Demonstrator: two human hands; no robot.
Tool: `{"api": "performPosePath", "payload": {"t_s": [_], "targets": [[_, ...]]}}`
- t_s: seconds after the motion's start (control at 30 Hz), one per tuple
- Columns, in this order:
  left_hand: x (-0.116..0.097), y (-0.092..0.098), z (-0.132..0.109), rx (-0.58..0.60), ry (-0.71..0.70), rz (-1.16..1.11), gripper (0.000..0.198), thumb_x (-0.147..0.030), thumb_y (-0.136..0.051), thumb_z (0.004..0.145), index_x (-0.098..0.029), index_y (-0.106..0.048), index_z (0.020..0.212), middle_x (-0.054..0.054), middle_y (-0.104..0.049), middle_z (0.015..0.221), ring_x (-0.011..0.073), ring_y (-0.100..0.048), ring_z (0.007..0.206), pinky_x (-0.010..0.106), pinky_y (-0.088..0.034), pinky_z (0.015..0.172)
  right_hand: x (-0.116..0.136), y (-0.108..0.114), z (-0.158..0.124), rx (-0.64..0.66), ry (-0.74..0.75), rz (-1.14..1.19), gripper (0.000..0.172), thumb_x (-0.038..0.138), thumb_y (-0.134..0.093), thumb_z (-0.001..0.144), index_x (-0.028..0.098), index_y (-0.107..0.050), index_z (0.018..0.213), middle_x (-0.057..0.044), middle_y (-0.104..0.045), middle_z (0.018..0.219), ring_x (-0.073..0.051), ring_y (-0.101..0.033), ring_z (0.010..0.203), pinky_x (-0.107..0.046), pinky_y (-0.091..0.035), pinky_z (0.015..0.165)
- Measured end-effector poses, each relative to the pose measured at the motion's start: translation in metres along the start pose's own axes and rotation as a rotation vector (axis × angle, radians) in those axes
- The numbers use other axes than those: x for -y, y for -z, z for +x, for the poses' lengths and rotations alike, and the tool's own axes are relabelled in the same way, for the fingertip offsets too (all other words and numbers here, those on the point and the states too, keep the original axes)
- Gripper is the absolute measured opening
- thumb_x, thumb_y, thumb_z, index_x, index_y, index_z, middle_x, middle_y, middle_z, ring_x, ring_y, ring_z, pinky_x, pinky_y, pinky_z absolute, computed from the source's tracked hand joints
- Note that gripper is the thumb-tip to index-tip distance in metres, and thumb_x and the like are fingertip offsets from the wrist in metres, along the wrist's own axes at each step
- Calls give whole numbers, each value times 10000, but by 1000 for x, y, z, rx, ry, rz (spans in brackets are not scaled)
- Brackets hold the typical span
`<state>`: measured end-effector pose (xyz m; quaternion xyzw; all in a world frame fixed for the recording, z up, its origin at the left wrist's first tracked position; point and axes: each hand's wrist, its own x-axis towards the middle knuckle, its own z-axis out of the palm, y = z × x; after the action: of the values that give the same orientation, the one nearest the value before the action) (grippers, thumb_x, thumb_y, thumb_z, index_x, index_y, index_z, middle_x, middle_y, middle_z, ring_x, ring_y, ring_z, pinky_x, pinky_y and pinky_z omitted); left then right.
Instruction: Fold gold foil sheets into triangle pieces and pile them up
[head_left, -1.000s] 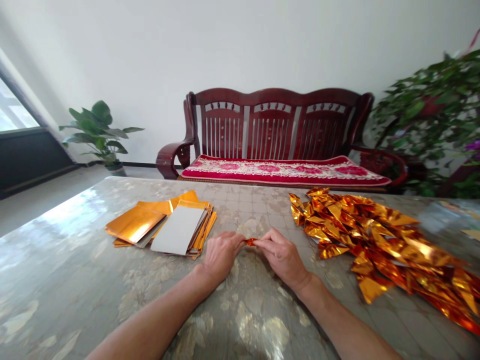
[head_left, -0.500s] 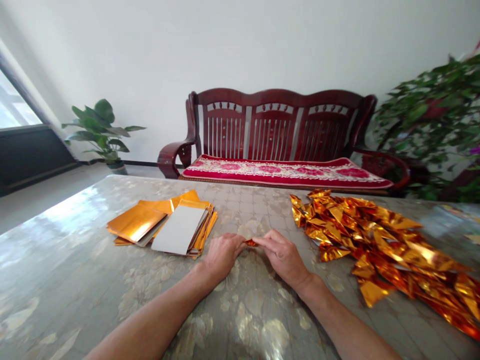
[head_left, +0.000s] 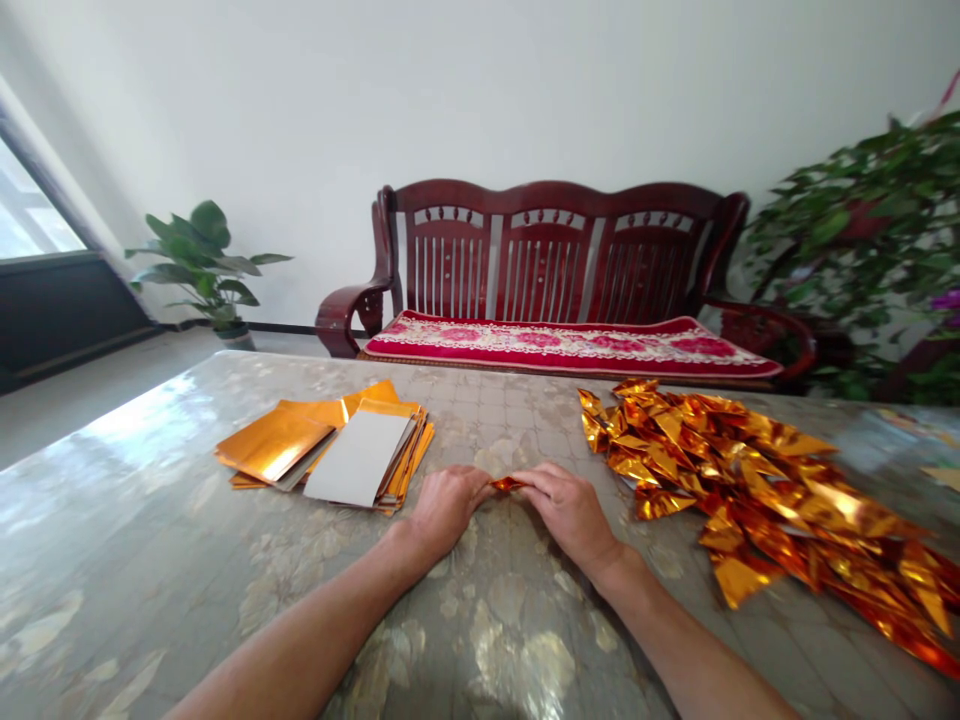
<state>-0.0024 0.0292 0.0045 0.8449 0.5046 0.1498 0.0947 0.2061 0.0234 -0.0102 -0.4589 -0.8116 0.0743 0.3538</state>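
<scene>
Near the middle of the table, a small piece of orange-gold foil paper [head_left: 507, 484] shows between my two hands. My left hand [head_left: 448, 508] pinches its left end, with the fingers curled together. On the other end are the closed fingertips of my right hand [head_left: 568, 512]. Most of the foil piece is hidden by the fingers. Left of my left hand lies a stack of flat sheets, gold foil ones [head_left: 277, 440] and a pale grey one [head_left: 360, 457] on top. A large heap of folded gold foil pieces [head_left: 697, 450] spreads to the right of my right hand.
The table [head_left: 225, 610] has a glossy, flower-patterned cover. Clear plastic [head_left: 892, 435] lies at its right side. Beyond the far edge stand a dark red wooden bench [head_left: 551, 270] with a red patterned cushion, and leafy plants on the left [head_left: 206, 260] and right [head_left: 862, 220].
My right hand has shifted very slightly to the right, and a little more of the foil piece shows between my fingers. Both hands keep their grip.
</scene>
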Motion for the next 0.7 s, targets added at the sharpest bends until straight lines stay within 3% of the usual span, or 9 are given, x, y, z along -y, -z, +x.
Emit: {"api": "performPosePath", "payload": {"t_s": [0.23, 0.4, 0.7], "targets": [[2, 0, 2, -4, 0, -81, 276, -337, -494, 991, -204, -724, 916, 46, -745, 888, 182, -681, 871, 230, -422, 727, -1, 6, -2, -39, 148, -60, 130, 178, -566, 944, 213, -690, 958, -22, -705, 867, -153, -680, 799, -233, -501, 721], [5, -3, 2, -7, 2, -135, 256, -305, -505, 982, -211, -730, 904, 41, -749, 887, 175, -682, 865, 228, -429, 743, -2, 8, -3, 2, 284, -191, 234, 181, -467, 998, 223, -697, 999, -25, -669, 826, -135, -644, 707, -219, -462, 645], [2, -2, 4, 8, -2, -43, 283, -324, -496, 987, -193, -699, 840, 47, -735, 850, 183, -678, 834, 237, -417, 697, -4, 5, 0, 57, 224, 32, 195, 181, -529, 970, 224, -713, 926, -33, -685, 896, -139, -660, 821, -228, -513, 744]]}}
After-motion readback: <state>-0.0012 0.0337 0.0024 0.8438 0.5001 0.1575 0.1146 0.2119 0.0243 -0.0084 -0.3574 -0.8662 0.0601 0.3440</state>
